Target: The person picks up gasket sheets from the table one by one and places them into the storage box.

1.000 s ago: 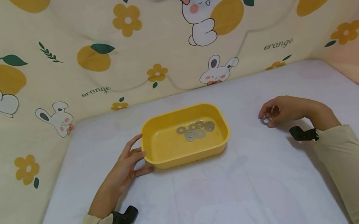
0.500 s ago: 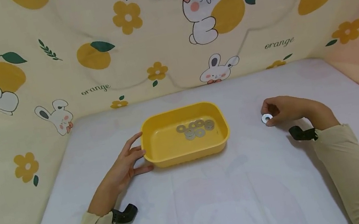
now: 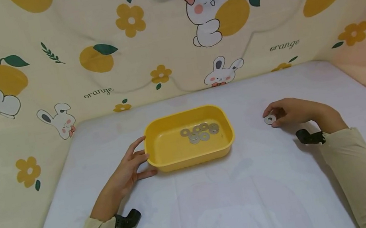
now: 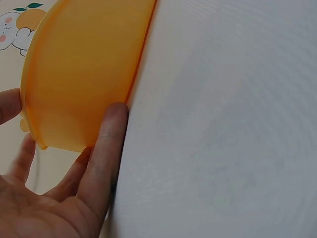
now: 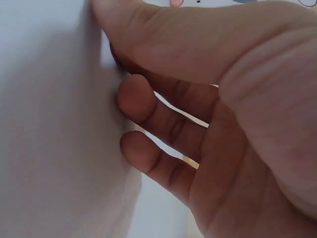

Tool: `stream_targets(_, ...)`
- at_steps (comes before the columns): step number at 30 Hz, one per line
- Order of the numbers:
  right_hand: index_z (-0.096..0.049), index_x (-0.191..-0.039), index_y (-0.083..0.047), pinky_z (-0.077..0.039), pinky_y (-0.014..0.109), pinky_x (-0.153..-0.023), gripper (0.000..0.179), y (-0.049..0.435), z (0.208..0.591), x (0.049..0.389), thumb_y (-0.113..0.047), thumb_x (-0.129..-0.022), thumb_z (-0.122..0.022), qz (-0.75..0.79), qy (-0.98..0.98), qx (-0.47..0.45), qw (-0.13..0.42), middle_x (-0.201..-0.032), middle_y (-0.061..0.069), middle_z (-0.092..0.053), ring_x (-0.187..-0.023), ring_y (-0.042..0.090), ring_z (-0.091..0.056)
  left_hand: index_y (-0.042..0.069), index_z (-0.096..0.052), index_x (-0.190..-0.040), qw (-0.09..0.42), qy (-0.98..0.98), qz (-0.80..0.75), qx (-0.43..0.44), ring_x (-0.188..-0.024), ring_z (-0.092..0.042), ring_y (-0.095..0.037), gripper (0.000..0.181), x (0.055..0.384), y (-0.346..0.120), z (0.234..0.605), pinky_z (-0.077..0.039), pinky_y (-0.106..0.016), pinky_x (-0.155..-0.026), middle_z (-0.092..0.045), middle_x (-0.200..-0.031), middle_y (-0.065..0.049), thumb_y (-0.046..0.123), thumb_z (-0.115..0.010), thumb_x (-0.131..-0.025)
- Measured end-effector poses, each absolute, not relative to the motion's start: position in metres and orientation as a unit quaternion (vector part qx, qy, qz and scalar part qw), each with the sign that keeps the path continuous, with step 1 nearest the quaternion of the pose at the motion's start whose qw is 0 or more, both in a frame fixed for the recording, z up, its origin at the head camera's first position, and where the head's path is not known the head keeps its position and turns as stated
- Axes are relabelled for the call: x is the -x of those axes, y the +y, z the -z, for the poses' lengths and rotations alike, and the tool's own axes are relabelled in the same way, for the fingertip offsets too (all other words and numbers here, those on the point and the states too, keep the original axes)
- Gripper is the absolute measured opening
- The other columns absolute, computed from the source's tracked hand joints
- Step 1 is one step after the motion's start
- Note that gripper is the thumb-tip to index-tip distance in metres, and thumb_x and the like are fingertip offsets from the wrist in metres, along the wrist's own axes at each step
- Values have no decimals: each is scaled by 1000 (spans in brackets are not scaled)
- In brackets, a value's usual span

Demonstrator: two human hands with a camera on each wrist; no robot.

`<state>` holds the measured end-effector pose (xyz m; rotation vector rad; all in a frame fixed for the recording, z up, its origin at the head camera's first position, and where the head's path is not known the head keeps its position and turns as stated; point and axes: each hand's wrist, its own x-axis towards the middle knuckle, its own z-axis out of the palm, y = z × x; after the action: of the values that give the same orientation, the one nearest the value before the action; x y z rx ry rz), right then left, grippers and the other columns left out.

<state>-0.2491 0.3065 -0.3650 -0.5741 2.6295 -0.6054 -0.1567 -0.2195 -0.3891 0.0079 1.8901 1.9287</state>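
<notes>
A yellow plastic bin stands on the white-covered table. Inside it, toward the right, lies a loose group of flat metal washers, some overlapping. My left hand is at the bin's left end, its extended fingers touching the outer wall; the left wrist view shows that wall close up. Well to the right of the bin, my right hand pinches a single metal washer between thumb and fingertips, close to the table surface. In the right wrist view the curled fingers show, but the washer is hidden.
The white cloth covers the table. Behind it and at both sides hangs a cream curtain printed with rabbits, oranges and flowers. Black straps with small devices sit on both wrists.
The washer at my right fingertips, partly covered by them a second ago, has been tilted up and now shows more of its face. The left hand and the bin keep their places.
</notes>
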Motion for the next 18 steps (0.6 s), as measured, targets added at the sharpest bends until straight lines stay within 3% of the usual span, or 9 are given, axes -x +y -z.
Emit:
stream_targets(8,-68,-119,-15,-50,31,-82,38,305,366,250,-28,-86,-78,208,942,195,177,-99,2,-64,-92,18,-56,33,-21,-156,218,683,-697,-6,-115,-61,-21,64,157,-220,390,-60,-44,-92,-35,-153,-18,19,-52,-103)
stream_targets(18,-70,-115,-15,-37,27,-66,36,299,362,251,-31,-84,-80,206,951,187,134,-86,1,-52,-83,17,-47,34,-22,-156,217,684,-696,-7,-116,-60,-22,63,157,-220,391,-60,-45,-92,-35,-153,-18,19,-52,-103)
